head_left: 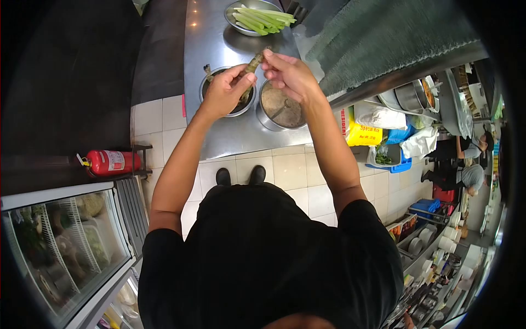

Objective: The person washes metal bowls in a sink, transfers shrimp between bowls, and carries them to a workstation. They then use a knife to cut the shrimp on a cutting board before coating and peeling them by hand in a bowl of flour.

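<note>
My left hand [227, 92] is closed around what looks like a raw prawn [253, 64], long, greenish-brown and banded. It holds the prawn above a round metal bowl [250, 105], where more dark pieces lie; one tail-like end sticks up at the far left rim. With thumb and fingertips, my right hand [290, 74] pinches the prawn's upper end. Below my right hand stands a second metal bowl [268, 122] with cloudy, brownish contents [282, 104] and a thin dark strip across them. My hands partly cover both bowls.
Both bowls stand on a steel table [219, 143]. Cut pale-green stalks [263, 19] fill a metal bowl [235, 27] at its far end. A red fire extinguisher [112, 163] and a glass-door fridge [66, 247] are at left. Two people [471, 175] stand far right, near loaded shelves.
</note>
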A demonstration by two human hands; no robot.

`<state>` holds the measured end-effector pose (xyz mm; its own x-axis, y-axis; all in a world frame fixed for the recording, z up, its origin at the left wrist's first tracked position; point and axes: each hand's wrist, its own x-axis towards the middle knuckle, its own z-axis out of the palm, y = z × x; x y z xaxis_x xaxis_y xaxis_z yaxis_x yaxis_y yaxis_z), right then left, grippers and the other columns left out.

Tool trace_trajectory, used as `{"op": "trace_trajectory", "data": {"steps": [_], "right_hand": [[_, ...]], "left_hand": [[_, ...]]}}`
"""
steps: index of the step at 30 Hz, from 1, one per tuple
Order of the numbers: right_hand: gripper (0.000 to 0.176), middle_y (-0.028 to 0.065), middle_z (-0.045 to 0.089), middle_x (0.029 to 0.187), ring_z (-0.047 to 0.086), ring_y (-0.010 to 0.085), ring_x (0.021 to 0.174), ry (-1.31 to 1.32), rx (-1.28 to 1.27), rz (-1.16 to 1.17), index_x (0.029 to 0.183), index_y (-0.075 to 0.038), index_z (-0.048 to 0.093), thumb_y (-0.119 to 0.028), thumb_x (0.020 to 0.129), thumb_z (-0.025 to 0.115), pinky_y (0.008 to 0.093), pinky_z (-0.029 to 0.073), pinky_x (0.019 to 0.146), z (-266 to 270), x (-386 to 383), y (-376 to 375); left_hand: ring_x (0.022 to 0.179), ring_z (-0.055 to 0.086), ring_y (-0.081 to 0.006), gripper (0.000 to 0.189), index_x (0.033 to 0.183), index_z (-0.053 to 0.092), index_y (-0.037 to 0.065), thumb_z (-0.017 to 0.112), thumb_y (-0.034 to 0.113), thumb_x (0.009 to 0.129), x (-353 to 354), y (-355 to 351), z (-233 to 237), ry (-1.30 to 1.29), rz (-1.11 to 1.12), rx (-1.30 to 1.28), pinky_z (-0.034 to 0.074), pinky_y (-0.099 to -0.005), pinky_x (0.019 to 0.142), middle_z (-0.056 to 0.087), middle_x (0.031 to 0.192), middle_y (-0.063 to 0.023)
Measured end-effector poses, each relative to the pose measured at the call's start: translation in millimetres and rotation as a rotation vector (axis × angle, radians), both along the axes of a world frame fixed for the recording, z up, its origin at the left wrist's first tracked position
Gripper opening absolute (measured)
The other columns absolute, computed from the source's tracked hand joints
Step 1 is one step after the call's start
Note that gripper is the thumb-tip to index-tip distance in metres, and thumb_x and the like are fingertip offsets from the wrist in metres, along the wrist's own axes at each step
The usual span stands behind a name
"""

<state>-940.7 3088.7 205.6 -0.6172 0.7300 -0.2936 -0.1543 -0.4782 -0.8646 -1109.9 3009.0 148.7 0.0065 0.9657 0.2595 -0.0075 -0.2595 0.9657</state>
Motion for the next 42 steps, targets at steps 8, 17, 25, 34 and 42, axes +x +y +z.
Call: {"op": "trace_trajectory", "data": {"steps": [8,17,25,34,42], "right_hand": [[0.030,0.0159,0.068,0.081,0.064,0.0245,0.073,-1.199,0.898,0.509,0.086,0.004,0.067,-0.024,0.077,0.073,0.0341,0.050,0.068,-89.5,27.6,7.0],[0.032,0.0220,0.067,0.097,0.067,0.0334,0.093,-1.579,1.072,0.564,0.094,-0.001,0.070,-0.019,0.069,0.076,0.0395,0.055,0.077,-81.9,21.6,-10.1],[0.022,0.0214,0.068,0.090,0.068,0.0339,0.085,-1.583,1.062,0.418,0.087,0.000,0.070,-0.019,0.075,0.070,0.0393,0.054,0.074,-94.9,33.8,-2.9],[0.017,-0.0001,0.065,0.083,0.054,0.0058,0.075,-0.327,0.555,-0.134,0.091,0.002,0.069,-0.014,0.085,0.070,0.0215,0.045,0.069,-23.5,-18.5,-41.2],[0.018,0.0145,0.065,0.074,0.058,0.0164,0.063,-0.486,0.782,-0.170,0.086,0.000,0.070,-0.018,0.083,0.068,0.0292,0.046,0.060,-48.7,-44.5,-30.3]], "left_hand": [[0.085,0.062,-0.0123,0.027,0.110,0.059,0.000,0.055,0.023,0.095,-23.8,-29.0,-18.8,-0.658,0.049,-0.297,0.050,-0.0226,0.067,0.065,0.099,-0.0063],[0.083,0.059,-0.0098,0.028,0.112,0.061,0.000,0.062,0.018,0.091,-19.4,-30.2,-29.3,-0.602,0.192,-0.198,0.046,-0.0221,0.069,0.066,0.095,-0.0048],[0.083,0.058,-0.0085,0.030,0.109,0.065,-0.001,0.059,0.024,0.093,-14.2,-37.3,-28.8,-0.516,0.340,-0.198,0.044,-0.0235,0.071,0.067,0.095,-0.0047],[0.078,0.057,-0.0078,0.033,0.107,0.066,-0.003,0.057,0.026,0.095,7.1,-28.4,-40.7,-0.214,0.466,0.001,0.045,-0.0225,0.073,0.066,0.087,-0.0037],[0.079,0.056,-0.0076,0.033,0.113,0.063,-0.002,0.052,0.025,0.098,28.7,-37.2,-39.1,-0.257,0.542,-0.022,0.046,-0.0227,0.073,0.065,0.087,-0.0028]]}}
